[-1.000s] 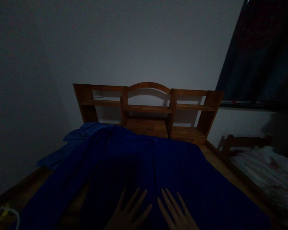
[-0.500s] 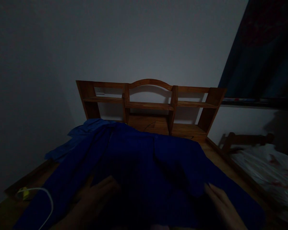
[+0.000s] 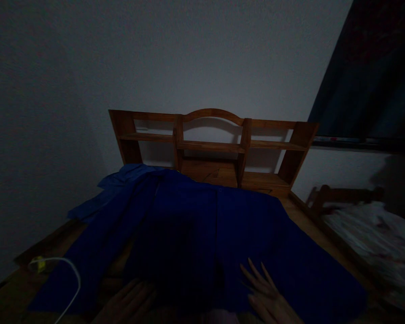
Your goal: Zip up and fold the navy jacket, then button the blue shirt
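"Where is the blue garment (image 3: 248, 220)?"

"Spread out before me on the wooden bed boards (image 3: 296, 210), its upper edge toward the headboard (image 3: 209, 146). The sleeve on my left slants down toward me, under a white cord (image 3: 74, 269)."

"And your hands?"

"My right hand (image 3: 265, 294) is open, fingers fanned, over the lower part of the body; I can't tell whether it presses the cloth or hovers. My left hand (image 3: 132, 299) is by the lower left edge, fingers together. It's too dark there to tell whether they pinch any fabric."

"Which step would you call this?"

"Arranging the cloth flat, I'd judge; the body looks fairly level, with the front seam running down the middle."

"What does the next move call for?"

"To my mind, a light touch: any grip on the lower edge needs fingertips under it, both sides moving evenly, so the cloth doesn't skew."
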Demonstrator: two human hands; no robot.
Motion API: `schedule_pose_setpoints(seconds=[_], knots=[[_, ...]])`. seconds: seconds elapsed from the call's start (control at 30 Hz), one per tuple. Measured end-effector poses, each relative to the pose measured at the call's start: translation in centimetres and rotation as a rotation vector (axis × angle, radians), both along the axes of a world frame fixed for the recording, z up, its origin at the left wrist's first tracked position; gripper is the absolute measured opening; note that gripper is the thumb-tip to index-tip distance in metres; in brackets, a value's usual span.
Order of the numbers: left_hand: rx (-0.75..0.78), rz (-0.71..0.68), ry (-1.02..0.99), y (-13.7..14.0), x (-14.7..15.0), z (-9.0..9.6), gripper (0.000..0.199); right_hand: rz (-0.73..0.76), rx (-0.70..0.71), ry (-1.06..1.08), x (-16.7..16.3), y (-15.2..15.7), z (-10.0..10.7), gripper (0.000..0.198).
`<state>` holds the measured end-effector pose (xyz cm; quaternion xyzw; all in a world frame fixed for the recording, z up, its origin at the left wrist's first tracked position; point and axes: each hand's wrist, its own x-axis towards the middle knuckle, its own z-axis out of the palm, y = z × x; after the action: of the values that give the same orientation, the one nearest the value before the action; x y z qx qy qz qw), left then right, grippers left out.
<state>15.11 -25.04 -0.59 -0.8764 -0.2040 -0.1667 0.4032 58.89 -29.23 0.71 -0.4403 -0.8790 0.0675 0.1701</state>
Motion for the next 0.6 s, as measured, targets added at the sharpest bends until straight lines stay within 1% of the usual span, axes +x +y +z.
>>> schedule_pose_setpoints(seconds=[0.07,0.13,0.17,0.23,0.27,0.3,0.33,0.4,0.47,0.53,0.6], knots=[[-0.003,-0.019,-0.095,0.5,-1.6,-0.4,0.037,-0.127,-0.204,0.312,1.5,-0.6,-0.2,0.049],[-0.025,-0.025,-0.232,0.8,-2.2,-0.4,0.029,-0.295,-0.335,0.573,2.8,-0.7,-0.4,0.05],[-0.038,-0.021,-0.267,0.8,-2.1,-0.2,0.026,-0.393,-0.386,0.683,3.2,-0.6,-0.5,0.051],[-0.043,-0.027,-0.243,0.3,-1.3,0.3,0.023,-0.585,-0.501,0.902,3.4,-0.1,-0.2,0.054],[-0.034,-0.026,-0.2,-0.1,-0.7,0.4,0.024,-0.65,-0.578,1.012,3.3,0.2,0.1,0.055],[-0.021,-0.015,-0.165,-0.5,0.0,0.4,0.026,-0.696,-0.653,1.116,3.1,0.4,0.4,0.056],[-0.007,0.002,-0.139,-0.8,0.6,0.2,0.027,-0.703,-0.696,1.161,2.8,0.6,0.7,0.056],[0.0,0.069,-0.101,-1.1,1.5,-0.5,0.031,-0.644,-0.666,1.087,2.0,0.5,1.0,0.054],[-0.009,0.134,-0.089,-1.0,1.7,-1.4,0.038,-0.558,-0.521,0.901,1.0,0.1,0.8,0.048],[-0.016,0.159,-0.085,-0.8,1.5,-2.0,0.045,-0.404,-0.291,0.611,-0.4,-0.4,0.4,0.038],[-0.012,0.159,-0.075,-0.7,1.0,-2.1,0.047,-0.169,0.02,0.219,-2.0,-0.5,-0.1,0.04]])
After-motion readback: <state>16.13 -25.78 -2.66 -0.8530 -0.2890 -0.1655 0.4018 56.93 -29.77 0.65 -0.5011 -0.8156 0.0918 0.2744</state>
